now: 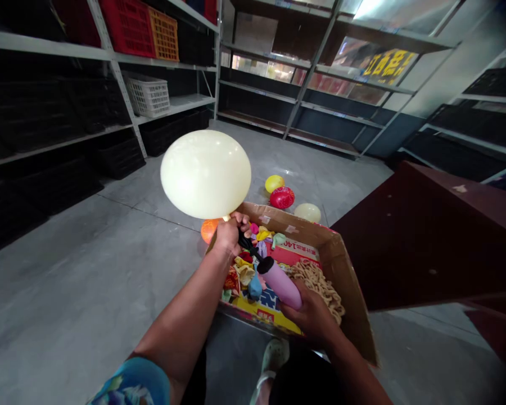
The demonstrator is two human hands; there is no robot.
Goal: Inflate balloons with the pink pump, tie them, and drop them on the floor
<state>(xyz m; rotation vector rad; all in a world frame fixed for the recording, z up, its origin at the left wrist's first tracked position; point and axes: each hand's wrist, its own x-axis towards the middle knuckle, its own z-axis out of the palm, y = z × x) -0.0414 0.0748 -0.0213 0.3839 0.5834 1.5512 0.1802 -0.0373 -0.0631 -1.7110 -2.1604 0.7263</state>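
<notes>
My left hand (pixel 231 230) is closed around the neck of a large pale yellow inflated balloon (pixel 206 173) and the black nozzle of a hand pump. My right hand (pixel 312 315) grips the pink barrel of that pump (pixel 280 281). Both hands hover over an open cardboard box (pixel 346 264) holding several uninflated coloured balloons (pixel 247 273) and a bundle of tan string (pixel 316 281).
On the grey floor beyond the box lie a yellow balloon (pixel 274 183), a red balloon (pixel 282 197), a pale balloon (pixel 307 212) and an orange one (pixel 208 229). A dark red table (pixel 425 242) stands at right. Metal shelves with crates (pixel 147 95) line the walls.
</notes>
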